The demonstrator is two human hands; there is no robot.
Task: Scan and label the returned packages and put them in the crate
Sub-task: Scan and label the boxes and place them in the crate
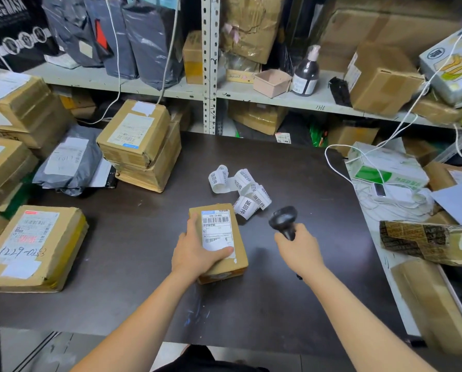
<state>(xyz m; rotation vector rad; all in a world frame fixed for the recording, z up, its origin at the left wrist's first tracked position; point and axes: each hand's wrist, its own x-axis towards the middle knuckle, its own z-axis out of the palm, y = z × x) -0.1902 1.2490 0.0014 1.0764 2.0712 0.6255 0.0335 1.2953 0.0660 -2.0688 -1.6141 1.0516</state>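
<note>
On the dark worktop (305, 291), just ahead of the person, a small box (239, 245) lies flat with its white shipping label facing up. The left grip (197, 253) holds it from the left. Its fingers curl over the box's far left edge, and its thumb presses across the lower end of the label.

The right grip (299, 248) is wrapped tight round the handle of a black scanner (283, 217). The scanner's head sits just right of the box's far corner, apart from it. Whether the scanner rests on the worktop or is held above it cannot be told.

Just beyond the box lies a curled strip (242, 189) of white labels printed with black characters. Its near end is just beside the box's far right corner.

Farther left on the worktop, a stack (141, 146) of taped cartons stands next to a grey mailer (68, 162). A larger carton (33, 248) with handwriting on it lies at the near left.

To the right, a white cable (337, 167) loops onto the worktop. It runs toward a green-and-white carton (385, 167) and a small white device (385, 190). A parcel (426, 240) in black-patterned wrap lies nearer.

Behind, a metal shelf (278, 99) carries more cartons, a dark bottle (306, 73) and a pink tub (272, 83).
</note>
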